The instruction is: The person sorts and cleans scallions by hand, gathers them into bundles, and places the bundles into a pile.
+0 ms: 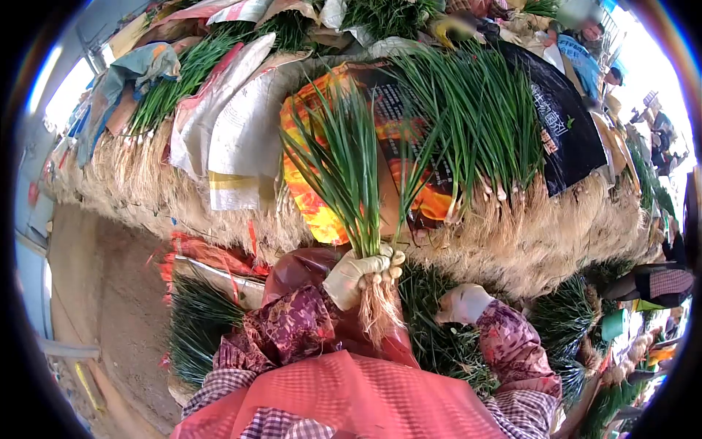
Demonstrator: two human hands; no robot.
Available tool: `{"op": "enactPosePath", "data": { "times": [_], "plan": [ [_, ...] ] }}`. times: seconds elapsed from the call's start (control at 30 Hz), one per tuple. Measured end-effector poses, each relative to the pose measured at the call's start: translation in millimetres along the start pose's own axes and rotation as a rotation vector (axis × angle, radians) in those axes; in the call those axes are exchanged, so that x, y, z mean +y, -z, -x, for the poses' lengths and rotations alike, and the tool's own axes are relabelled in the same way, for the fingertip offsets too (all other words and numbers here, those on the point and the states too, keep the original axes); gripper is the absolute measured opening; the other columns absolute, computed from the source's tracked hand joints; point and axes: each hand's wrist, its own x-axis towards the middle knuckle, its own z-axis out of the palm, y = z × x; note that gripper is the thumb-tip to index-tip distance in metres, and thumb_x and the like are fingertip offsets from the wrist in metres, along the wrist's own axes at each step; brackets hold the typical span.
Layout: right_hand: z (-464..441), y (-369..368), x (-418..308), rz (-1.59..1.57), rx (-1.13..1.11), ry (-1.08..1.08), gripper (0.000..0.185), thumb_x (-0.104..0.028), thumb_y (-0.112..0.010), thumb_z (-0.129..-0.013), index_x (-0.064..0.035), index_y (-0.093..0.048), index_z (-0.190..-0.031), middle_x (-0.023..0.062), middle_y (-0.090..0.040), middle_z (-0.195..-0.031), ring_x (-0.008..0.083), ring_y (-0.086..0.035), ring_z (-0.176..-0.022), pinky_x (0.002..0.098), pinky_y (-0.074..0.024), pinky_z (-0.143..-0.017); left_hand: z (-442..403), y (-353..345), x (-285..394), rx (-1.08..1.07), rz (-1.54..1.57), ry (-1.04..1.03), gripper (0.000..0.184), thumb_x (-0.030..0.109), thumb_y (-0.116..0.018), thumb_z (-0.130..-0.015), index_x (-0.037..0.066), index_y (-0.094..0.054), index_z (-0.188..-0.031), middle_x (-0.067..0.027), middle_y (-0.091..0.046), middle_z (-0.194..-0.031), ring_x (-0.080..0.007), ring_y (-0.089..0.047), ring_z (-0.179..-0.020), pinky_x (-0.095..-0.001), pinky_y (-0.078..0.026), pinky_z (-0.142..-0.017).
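Note:
My left hand, in a pale glove, is closed around a bunch of green onions. The bunch stands upright, green leaves up, with white bulbs and stringy roots hanging below my fingers. A dark red plastic sheet lies behind that wrist. My right hand, also gloved, is low on the right, over a heap of loose green leaves. Its fingers are blurred and partly hidden, so I cannot tell whether they grip anything.
In front runs a long bank of stacked green onions, roots toward me, partly covered by printed bags and white sacks. More bundles lie at my left. A green container and a person are at right.

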Motion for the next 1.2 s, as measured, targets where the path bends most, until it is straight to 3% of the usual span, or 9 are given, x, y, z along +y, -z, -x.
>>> {"op": "enactPosePath", "data": {
  "times": [0.17,0.37,0.43,0.57,0.67,0.83,1.03,1.1,1.2],
  "plan": [
    [-30.5,38.0,-41.5,-1.355,0.49,0.334,0.058,-0.05,-0.058,-0.091,-0.0021,-0.058,-0.122,0.0025,-0.064,-0.092,0.0087,-0.056,-0.059,0.0226,-0.0458,-0.05,3.7,0.7,-8.8,0.041,-0.03,0.027,0.014,0.003,-0.059,-0.085,0.006,-0.054,-0.097,-0.0047,-0.055,-0.1,-0.0094,-0.058,-0.073,-0.0202,-0.051,-0.064],
    [-61.4,44.8,-38.0,-1.795,0.438,0.478,0.022,-0.024,-0.066,-0.09,-0.0024,-0.064,-0.095,0.004,-0.067,-0.079,0.0036,-0.05,-0.048,0.0167,-0.0375,-0.039,14.9,11.0,-4.2,0.017,0.037,-0.043,0.023,0.0,-0.059,-0.08,0.007,-0.053,-0.101,-0.0059,-0.056,-0.098,-0.0126,-0.057,-0.074,-0.0284,-0.05,-0.068],
    [-31.7,34.3,-15.0,-1.76,0.625,0.206,0.023,-0.025,-0.063,-0.092,-0.0019,-0.064,-0.089,0.0063,-0.067,-0.077,0.0045,-0.054,-0.05,0.0183,-0.0406,-0.039,21.8,20.8,0.4,-0.025,0.052,-0.076,0.024,-0.002,-0.059,-0.08,0.01,-0.055,-0.1,-0.0059,-0.055,-0.095,-0.0142,-0.056,-0.073,-0.0298,-0.046,-0.066],
    [-1.8,-0.3,13.3,-0.153,0.088,-0.081,0.045,-0.047,-0.068,-0.083,-0.0075,-0.068,-0.105,0.0163,-0.068,-0.096,0.0204,-0.067,-0.084,0.0344,-0.0532,-0.079,18.5,33.7,1.3,-0.126,0.095,-0.085,0.036,0.0,-0.059,-0.084,0.009,-0.054,-0.118,-0.0032,-0.056,-0.094,-0.0139,-0.054,-0.073,-0.031,-0.042,-0.069],
    [-25.0,-4.1,47.2,-0.592,1.041,0.044,0.051,-0.044,-0.073,-0.08,-0.0123,-0.064,-0.119,0.0164,-0.062,-0.12,0.0201,-0.068,-0.087,0.0324,-0.0551,-0.077,8.2,28.0,-0.7,-0.145,0.042,-0.069,0.048,0.006,-0.062,-0.086,0.004,-0.045,-0.131,-0.0013,-0.059,-0.088,-0.0123,-0.054,-0.074,-0.031,-0.042,-0.073],
    [-59.2,81.6,14.8,-1.112,0.903,-0.018,0.082,-0.01,-0.062,-0.088,-0.0241,-0.014,-0.152,0.0211,-0.062,-0.117,0.0163,-0.066,-0.072,0.0284,-0.057,-0.065,4.2,-18.1,10.8,0.012,-0.22,-0.057,0.028,0.007,-0.063,-0.084,0.004,-0.054,-0.111,-0.003,-0.058,-0.081,-0.0098,-0.055,-0.068,-0.021,-0.045,-0.058],
    [-33.0,65.9,-47.1,-1.004,0.894,0.376,0.067,0.001,-0.061,-0.086,-0.0095,-0.032,-0.145,0.013,-0.044,-0.143,0.0202,-0.065,-0.102,0.0322,-0.0568,-0.073,-9.0,-33.4,7.9,0.255,-0.356,-0.081,0.02,0.007,-0.065,-0.085,0.003,-0.062,-0.104,-0.0026,-0.063,-0.077,-0.0082,-0.055,-0.056,-0.0203,-0.039,-0.047],
    [-65.5,49.8,-36.4,-0.422,1.294,0.488,0.038,-0.003,-0.057,-0.089,-0.0064,-0.058,-0.126,0.0146,-0.065,-0.116,0.0161,-0.068,-0.085,0.0303,-0.056,-0.064,-11.4,-25.6,-0.6,0.235,-0.464,-0.076,0.017,0.011,-0.068,-0.084,0.005,-0.064,-0.099,-0.0023,-0.063,-0.072,-0.0076,-0.054,-0.054,-0.0189,-0.036,-0.044],
    [-62.0,53.5,-36.1,-0.236,1.142,0.477,0.027,-0.007,-0.057,-0.089,-0.007,-0.065,-0.115,0.012,-0.069,-0.101,0.0186,-0.068,-0.078,0.0284,-0.0555,-0.063,-11.9,-15.0,-8.7,0.198,-0.45,-0.139,0.018,0.012,-0.068,-0.083,0.004,-0.063,-0.099,-0.0043,-0.065,-0.075,-0.0074,-0.054,-0.054,-0.0181,-0.035,-0.044]
  ]
}}
